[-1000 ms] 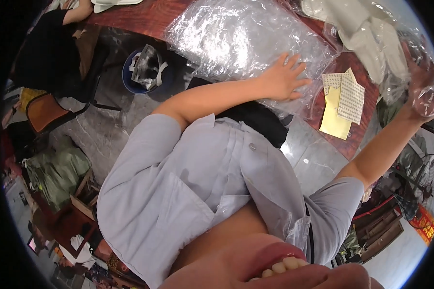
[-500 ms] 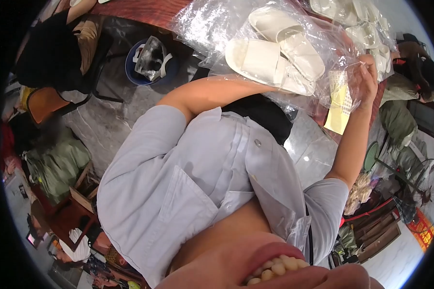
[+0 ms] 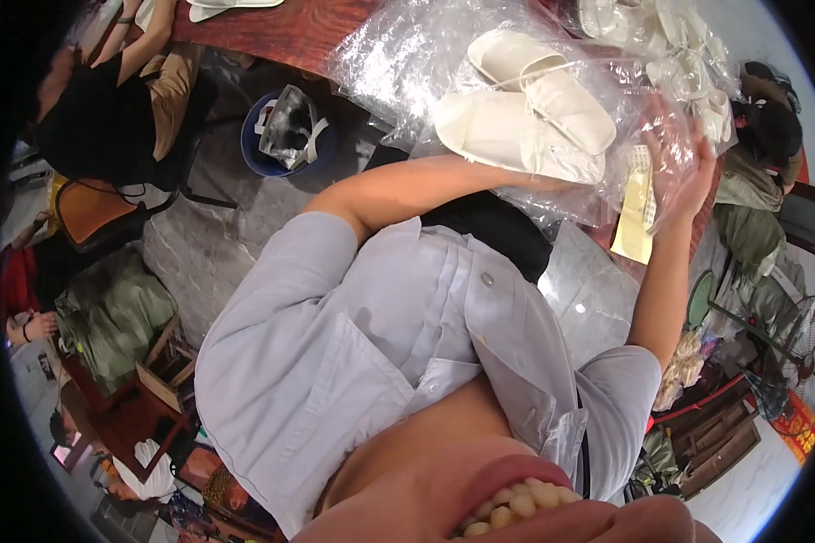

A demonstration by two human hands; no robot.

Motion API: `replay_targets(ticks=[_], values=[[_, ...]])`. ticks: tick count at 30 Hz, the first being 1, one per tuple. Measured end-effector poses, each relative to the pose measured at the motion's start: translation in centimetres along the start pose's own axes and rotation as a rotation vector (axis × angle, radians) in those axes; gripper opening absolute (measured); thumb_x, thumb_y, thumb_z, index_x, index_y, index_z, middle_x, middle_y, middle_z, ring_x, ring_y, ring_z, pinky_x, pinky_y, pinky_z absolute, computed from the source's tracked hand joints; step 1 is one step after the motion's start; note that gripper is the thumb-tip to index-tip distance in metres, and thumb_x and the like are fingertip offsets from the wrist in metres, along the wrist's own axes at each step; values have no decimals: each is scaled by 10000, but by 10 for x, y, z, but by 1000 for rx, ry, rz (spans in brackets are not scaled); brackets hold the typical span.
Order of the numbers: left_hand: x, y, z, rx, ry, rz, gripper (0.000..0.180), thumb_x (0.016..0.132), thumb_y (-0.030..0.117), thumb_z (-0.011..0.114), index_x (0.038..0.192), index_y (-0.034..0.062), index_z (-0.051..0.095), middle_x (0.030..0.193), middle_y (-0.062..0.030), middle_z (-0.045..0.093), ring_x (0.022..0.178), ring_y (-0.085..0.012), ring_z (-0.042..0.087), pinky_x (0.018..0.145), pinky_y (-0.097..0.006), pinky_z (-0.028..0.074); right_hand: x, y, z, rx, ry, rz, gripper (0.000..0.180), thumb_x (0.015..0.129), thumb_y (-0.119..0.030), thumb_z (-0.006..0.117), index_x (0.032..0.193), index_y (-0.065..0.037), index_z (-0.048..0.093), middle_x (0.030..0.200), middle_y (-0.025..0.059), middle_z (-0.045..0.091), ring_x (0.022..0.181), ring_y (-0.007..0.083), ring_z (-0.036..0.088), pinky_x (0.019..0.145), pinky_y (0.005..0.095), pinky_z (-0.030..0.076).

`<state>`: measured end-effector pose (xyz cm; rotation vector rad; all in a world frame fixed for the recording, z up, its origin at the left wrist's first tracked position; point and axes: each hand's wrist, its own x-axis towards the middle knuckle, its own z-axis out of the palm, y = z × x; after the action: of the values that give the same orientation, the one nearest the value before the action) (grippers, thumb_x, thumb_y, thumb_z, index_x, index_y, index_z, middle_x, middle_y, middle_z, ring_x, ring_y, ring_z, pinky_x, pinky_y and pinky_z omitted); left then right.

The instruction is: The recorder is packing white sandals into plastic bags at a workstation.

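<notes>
Head view shows a pair of white flat slippers (image 3: 525,127) already inside a crinkled clear plastic bag (image 3: 444,54) above the red table (image 3: 281,32). Right hand (image 3: 688,167) spreads open against the bag; the left hand is hidden underneath, grip unclear. Sealing looks undone.

— What is sitting on the floor below the table's near edge?
— A blue bucket (image 3: 261,145) is standing there, holding crumpled plastic.
— And farther off?
— An orange chair (image 3: 95,210) is standing near a green bag (image 3: 109,317).
</notes>
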<state>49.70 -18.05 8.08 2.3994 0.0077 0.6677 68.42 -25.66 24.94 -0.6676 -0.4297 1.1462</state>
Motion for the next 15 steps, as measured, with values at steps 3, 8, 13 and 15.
replay_targets(ticks=[3, 8, 13, 15], values=[[-4, -2, -12, 67, 17, 28, 443, 933, 371, 578, 1302, 127, 551, 1301, -122, 579, 1190, -237, 573, 1023, -416, 451, -14, 7, -31, -167, -87, 241, 270, 977, -162, 501, 1198, -28, 580, 1393, 346, 466, 1348, 462, 426, 1133, 541, 361], [0, -4, -15, 154, 20, 68, 430, 933, 355, 579, 1291, 117, 552, 1291, -122, 586, 1165, -233, 593, 1001, -416, 472, -13, 24, 36, -1428, -474, 239, 329, 931, -13, 542, 1254, -28, 604, 1431, 157, 525, 1340, 338, 473, 1120, 415, 376], [-3, 4, -29, -189, -88, -139, 411, 943, 318, 569, 1283, 89, 545, 1277, -144, 591, 1149, -243, 596, 980, -424, 476, 18, 58, 70, -2021, -882, 22, 424, 830, -61, 667, 1248, -124, 638, 1491, 205, 408, 1368, 402, 398, 1122, 416, 352], [-1, 4, -21, -164, -175, -169, 410, 955, 327, 550, 1288, 88, 540, 1284, -141, 587, 1158, -242, 588, 990, -416, 468, 37, 72, 75, -2053, -1036, -49, 422, 822, -79, 675, 1241, -116, 638, 1491, 208, 402, 1376, 401, 384, 1125, 427, 345]])
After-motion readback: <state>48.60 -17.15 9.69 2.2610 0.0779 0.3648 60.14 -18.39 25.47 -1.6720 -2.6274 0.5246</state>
